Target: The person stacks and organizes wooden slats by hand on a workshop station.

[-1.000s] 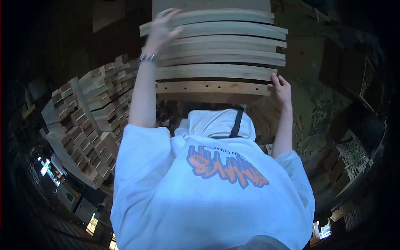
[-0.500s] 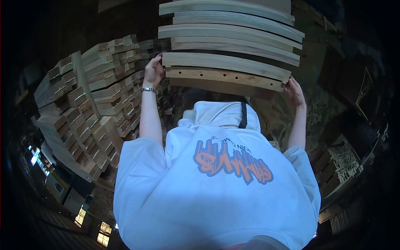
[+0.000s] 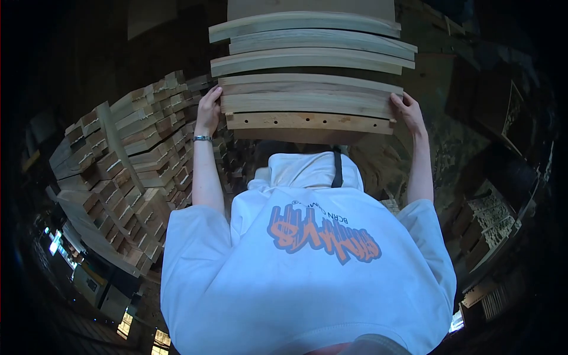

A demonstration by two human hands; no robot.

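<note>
Two curved wooden boards lie edge to edge in front of me, the far board [image 3: 310, 84] touching the near board [image 3: 307, 103]. My left hand [image 3: 208, 111] is closed on their left ends, its fingers partly hidden behind the wood. At the right ends, my right hand [image 3: 409, 112] grips with the thumb on top and the other fingers partly hidden. Just nearer to my body is a wooden piece with a row of dark holes [image 3: 322, 122] along its face. Beyond the held pair, several similar curved boards [image 3: 307, 61] lie roughly parallel, with dark gaps between some.
A large stack of cut wooden blocks [image 3: 142, 148] rises on my left, with a long strip of wood [image 3: 118, 145] across it. More stacked wood pieces [image 3: 491, 219] stand at the far right. A wide flat panel [image 3: 310, 7] lies behind the boards.
Both hands have shifted slightly with the near board. The dark gap between it and the board behind has closed, and my right thumb now lies on top of the wood.
</note>
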